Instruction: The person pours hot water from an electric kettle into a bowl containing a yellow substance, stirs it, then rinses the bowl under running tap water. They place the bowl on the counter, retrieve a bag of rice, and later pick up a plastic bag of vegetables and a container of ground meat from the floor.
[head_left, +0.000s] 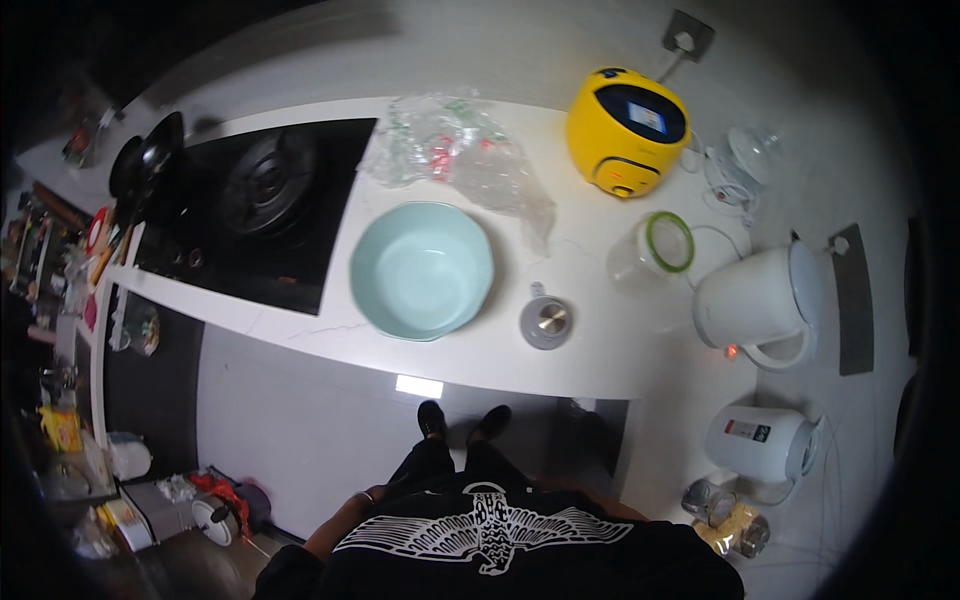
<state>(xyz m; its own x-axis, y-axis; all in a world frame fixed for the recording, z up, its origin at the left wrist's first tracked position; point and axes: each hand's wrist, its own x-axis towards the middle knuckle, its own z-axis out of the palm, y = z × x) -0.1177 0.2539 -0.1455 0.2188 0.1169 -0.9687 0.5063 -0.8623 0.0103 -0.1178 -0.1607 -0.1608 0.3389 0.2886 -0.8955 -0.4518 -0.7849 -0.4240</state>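
Note:
My left hand (377, 493) is low at my hip, mostly hidden against my dark clothes, with a bracelet at the wrist. Its fingers cannot be made out. My right hand is out of view; just a strip of that forearm shows. Before me on the white countertop (480, 367) stands a pale turquoise bowl (421, 271), its inner bottom visible. To its right is a small grey, round-topped container (547, 322) with a metallic disc on top. A crumpled clear plastic bag (465, 154) with red and green print lies behind the bowl.
Left of the bowl is a black gas hob (270, 187). A yellow rice cooker (630, 131) stands at the back right, near a green-rimmed clear jar (670, 241). Further right are a white electric kettle (754, 300) and a second white kettle (757, 442). Cables run along the wall.

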